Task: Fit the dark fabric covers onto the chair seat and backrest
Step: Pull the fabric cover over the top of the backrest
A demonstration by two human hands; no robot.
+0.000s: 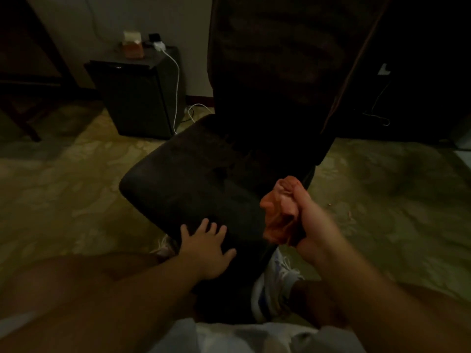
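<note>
dimly, left hand [207,250] flat on seat [183,184], no legible writing

This looks like a dim hotel room or bedroom rather than a workplace. A patterned carpet [76,179] covers the floor, and a dark high-backed chair [254,123] stands in the middle of it. Left of the chair and behind it, against a pale wall [153,16], sits a small black cabinet [137,98] (possibly a minibar fridge) with a tissue box [132,47] and a white charger [159,45] on top, its cable [177,93] trailing down to the floor.
</note>
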